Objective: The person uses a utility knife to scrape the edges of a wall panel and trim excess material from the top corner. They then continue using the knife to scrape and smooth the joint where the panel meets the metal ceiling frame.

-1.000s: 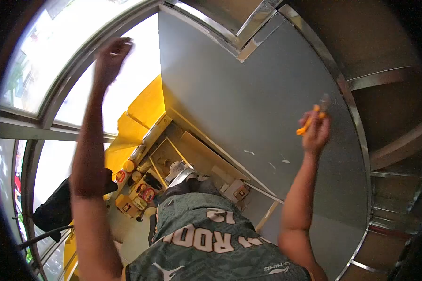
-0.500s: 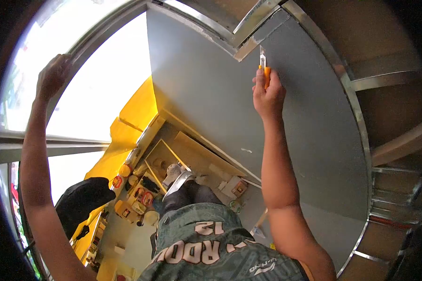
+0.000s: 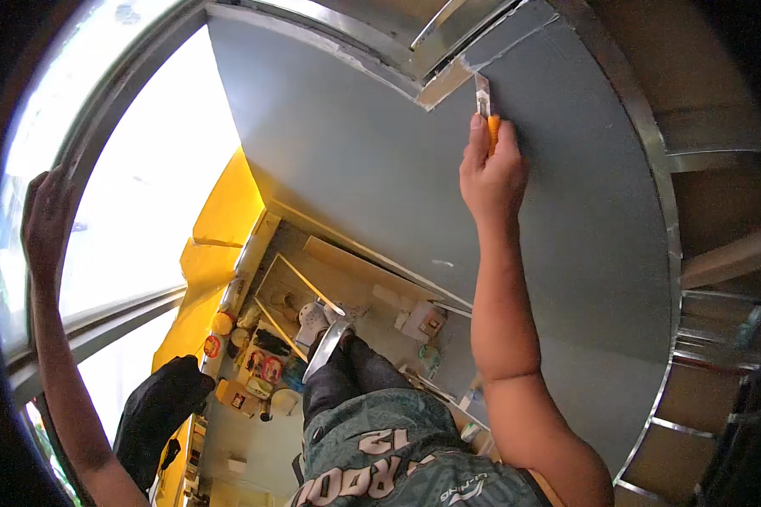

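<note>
My right hand (image 3: 493,173) is closed round the orange handle of a utility knife (image 3: 483,100). Its blade is out, with the tip at a scored line on the grey panel (image 3: 355,152), just right of a notched corner. Beside the tip runs a bare tan strip (image 3: 448,83) where the grey surface is gone, bordered by a metal channel (image 3: 380,55). Far to the left, my left hand (image 3: 46,215) grips the window frame (image 3: 89,127), its fingers over the frame's edge and partly hard to make out in the shade.
Below me are a metal ladder step (image 3: 325,345) and yellow ladder rails (image 3: 311,283). Tubs, boxes and tools crowd the floor beside a yellow sheet (image 3: 228,211). A black cloth item (image 3: 162,414) hangs at lower left. Metal framing (image 3: 668,211) lines the right.
The knife has moved slightly right, its blade now tilted against the panel, and the bare strip looks longer. My left hand has slid lower along the window frame. The whole view has shifted.
</note>
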